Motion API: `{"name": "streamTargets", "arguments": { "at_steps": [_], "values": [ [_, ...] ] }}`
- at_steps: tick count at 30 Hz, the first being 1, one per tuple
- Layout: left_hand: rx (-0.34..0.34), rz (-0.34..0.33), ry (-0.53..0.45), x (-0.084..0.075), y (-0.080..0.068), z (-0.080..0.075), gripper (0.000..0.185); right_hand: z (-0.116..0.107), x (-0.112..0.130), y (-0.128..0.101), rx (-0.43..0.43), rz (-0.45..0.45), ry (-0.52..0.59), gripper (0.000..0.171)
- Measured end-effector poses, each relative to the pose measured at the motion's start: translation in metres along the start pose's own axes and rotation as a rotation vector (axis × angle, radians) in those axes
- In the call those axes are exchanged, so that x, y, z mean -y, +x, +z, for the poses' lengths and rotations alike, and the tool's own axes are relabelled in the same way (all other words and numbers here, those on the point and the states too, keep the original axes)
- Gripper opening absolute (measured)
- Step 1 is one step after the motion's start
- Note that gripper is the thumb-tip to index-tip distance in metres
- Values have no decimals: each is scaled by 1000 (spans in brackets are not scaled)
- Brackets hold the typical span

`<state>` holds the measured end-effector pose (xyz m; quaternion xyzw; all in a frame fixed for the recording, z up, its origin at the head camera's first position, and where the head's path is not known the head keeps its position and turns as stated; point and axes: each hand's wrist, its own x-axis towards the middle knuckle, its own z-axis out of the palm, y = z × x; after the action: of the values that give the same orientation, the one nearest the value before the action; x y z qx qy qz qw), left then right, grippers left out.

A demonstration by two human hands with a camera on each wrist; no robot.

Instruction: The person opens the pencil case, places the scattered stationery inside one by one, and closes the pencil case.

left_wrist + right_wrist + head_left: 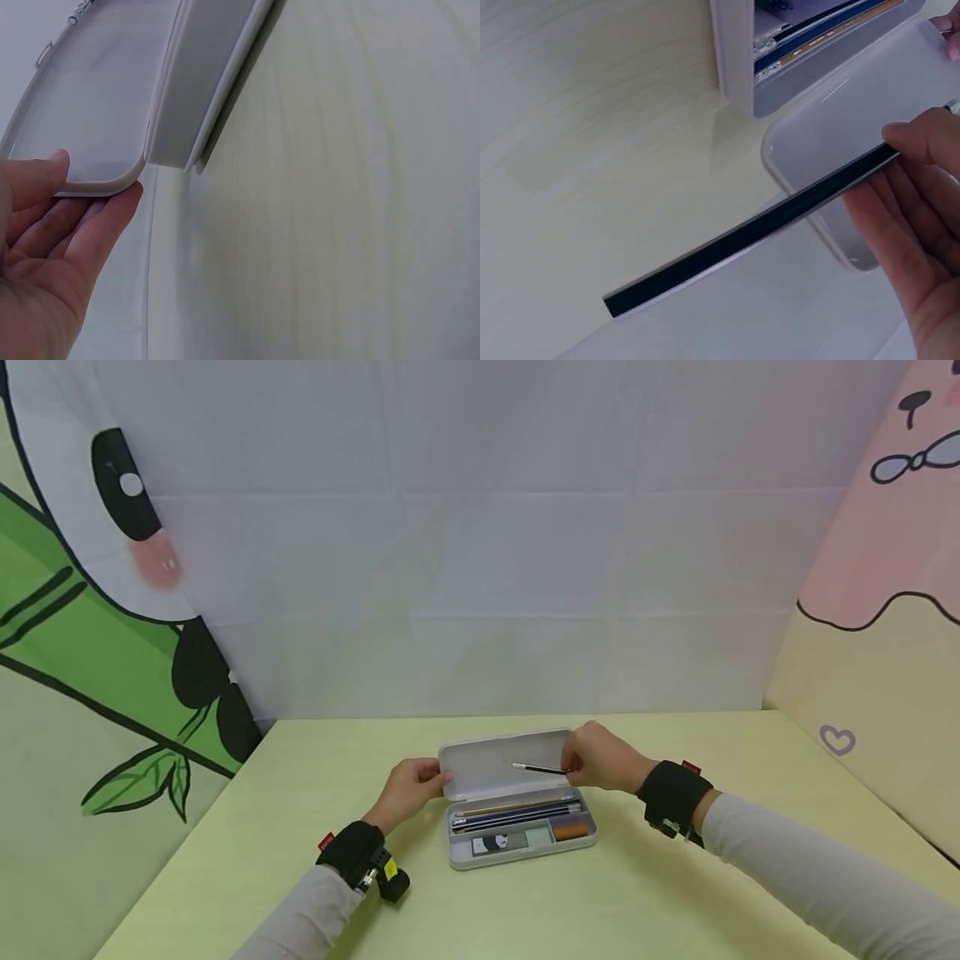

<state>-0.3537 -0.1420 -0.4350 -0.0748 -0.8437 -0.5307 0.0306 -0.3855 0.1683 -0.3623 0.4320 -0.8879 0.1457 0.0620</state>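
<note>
left hand (408,792) holding case lid (504,762) (open), right hand (600,758) pinching pencil (538,768)

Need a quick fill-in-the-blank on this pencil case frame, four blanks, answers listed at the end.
1. The white plastic pencil case lies on the pale green table with its lid ____.
2. The left hand holds the lid's ____ corner.
3. The right hand grips a thin black ____ above the case.
4. The small orange block sits at the tray's ____ end.

Missing words: open; left; pencil; right
</note>
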Motion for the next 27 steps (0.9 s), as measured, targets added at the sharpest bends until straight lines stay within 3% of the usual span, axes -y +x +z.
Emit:
{"name": "streamTargets", "arguments": {
  "at_steps": [14, 22, 27],
  "values": [
    [-9, -1, -15, -1, -2, -3, 27, 32, 31, 35, 77, -166, -60, 6],
    [17, 17, -26, -3, -5, -4, 30, 48, 43, 43, 127, -150, -94, 6],
    [26, 18, -26, -2, -5, -4, 30, 52, 46, 42, 163, -149, -60, 5]
  ]
}}
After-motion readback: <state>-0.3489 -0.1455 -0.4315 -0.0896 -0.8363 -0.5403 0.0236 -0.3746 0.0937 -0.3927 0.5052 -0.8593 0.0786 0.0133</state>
